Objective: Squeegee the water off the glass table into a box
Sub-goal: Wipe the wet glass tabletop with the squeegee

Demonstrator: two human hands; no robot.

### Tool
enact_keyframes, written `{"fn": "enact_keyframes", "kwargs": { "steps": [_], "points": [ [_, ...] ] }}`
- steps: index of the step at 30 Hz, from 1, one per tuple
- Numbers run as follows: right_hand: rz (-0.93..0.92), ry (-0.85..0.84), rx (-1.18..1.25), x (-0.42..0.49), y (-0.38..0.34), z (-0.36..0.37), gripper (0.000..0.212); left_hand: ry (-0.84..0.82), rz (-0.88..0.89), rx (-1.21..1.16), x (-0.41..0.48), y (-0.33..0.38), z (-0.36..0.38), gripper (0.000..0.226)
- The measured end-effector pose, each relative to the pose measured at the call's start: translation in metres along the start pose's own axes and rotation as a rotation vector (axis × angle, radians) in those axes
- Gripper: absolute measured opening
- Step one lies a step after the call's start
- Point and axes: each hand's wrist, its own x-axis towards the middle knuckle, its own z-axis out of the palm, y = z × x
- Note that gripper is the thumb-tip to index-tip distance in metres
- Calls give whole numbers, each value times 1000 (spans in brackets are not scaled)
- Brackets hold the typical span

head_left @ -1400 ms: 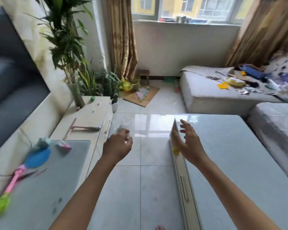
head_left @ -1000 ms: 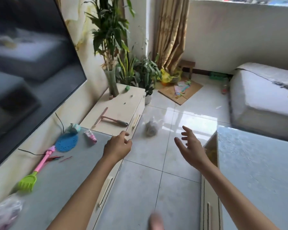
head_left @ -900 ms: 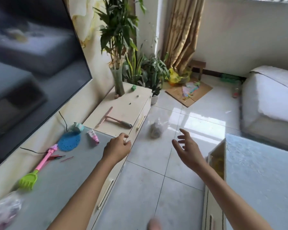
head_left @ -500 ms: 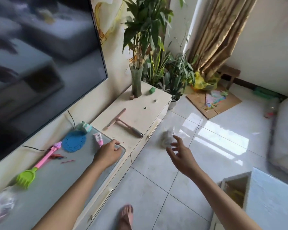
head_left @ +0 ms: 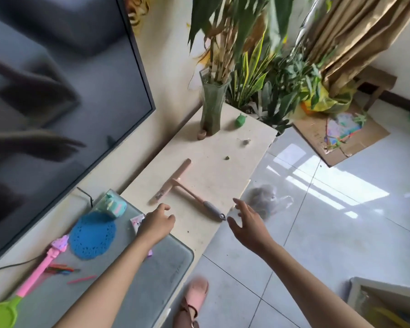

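Note:
A pink squeegee (head_left: 178, 187) with a grey grip lies flat on the cream TV cabinet (head_left: 213, 147). The grey grip end points toward the cabinet's front edge. My right hand (head_left: 247, 223) hovers just right of that grip with fingers spread and holds nothing. My left hand (head_left: 157, 223) hangs over the cabinet a little left of the handle, fingers loosely curled, empty. A glass sheet (head_left: 137, 280) covers the nearer part of the cabinet. At the bottom right corner the open end of a white box (head_left: 386, 304) shows.
A large dark TV (head_left: 57, 102) stands on the left. A green vase (head_left: 211, 107) with plants stands at the cabinet's far end. A blue doily (head_left: 92, 235), toys and a pink-green toy rake (head_left: 33, 278) lie on the glass. A plastic bag (head_left: 263, 202) sits on the tiled floor.
The view has turned left and closed in on the cabinet. Both hands have moved forward toward the squeegee; the right hand now sits beside its grey grip.

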Motion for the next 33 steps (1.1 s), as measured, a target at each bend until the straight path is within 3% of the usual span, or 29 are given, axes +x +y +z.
{"fn": "enact_keyframes", "kwargs": {
  "steps": [6, 10, 16, 25, 33],
  "points": [
    [52, -129, -107, 86, 22, 77, 58, -106, -85, -144, 106, -14, 33, 39],
    [78, -203, -207, 120, 41, 121, 57, -182, -243, -439, 147, -24, 59, 34],
    [115, -110, -346, 146, 55, 163, 45, -202, -268, -523, 173, -33, 77, 28],
    [10, -66, -478, 160, 55, 162, 31, -249, -258, -534, 178, -13, 64, 20],
    [73, -44, -187, 114, 23, 111, 25, -244, -275, -612, 151, 33, 56, 23]
  ]
}}
